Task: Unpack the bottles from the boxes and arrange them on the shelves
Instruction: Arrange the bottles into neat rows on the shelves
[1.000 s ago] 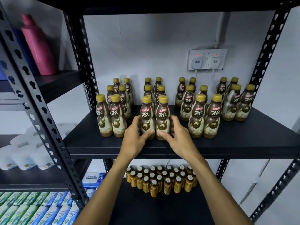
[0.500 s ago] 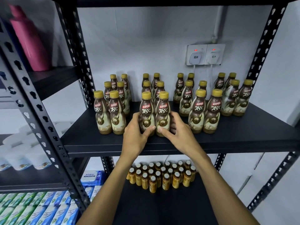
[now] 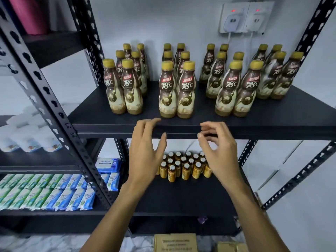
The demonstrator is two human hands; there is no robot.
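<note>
Several brown coffee bottles with yellow caps stand in paired rows on the black shelf (image 3: pixel 101 117). The front middle pair (image 3: pixel 177 91) stands upright near the shelf's front edge. My left hand (image 3: pixel 145 151) hovers in front of and below that edge, fingers spread and empty. My right hand (image 3: pixel 218 151) is beside it, fingers loosely curled, holding nothing. Neither hand touches a bottle. A cardboard box (image 3: pixel 175 242) sits on the floor below, partly cut off by the frame.
Small amber bottles (image 3: pixel 183 166) are grouped on the lower shelf behind my hands. A neighbouring rack (image 3: pixel 45 99) to the left holds packets (image 3: pixel 45 191), white containers and a pink bottle. Wall sockets (image 3: pixel 243 17) are at the upper right. A second box (image 3: pixel 231 247) lies lower right.
Both hands let go of the front middle pair of bottles and drew back toward me, below the shelf edge. The view tilted downward, showing the boxes on the floor.
</note>
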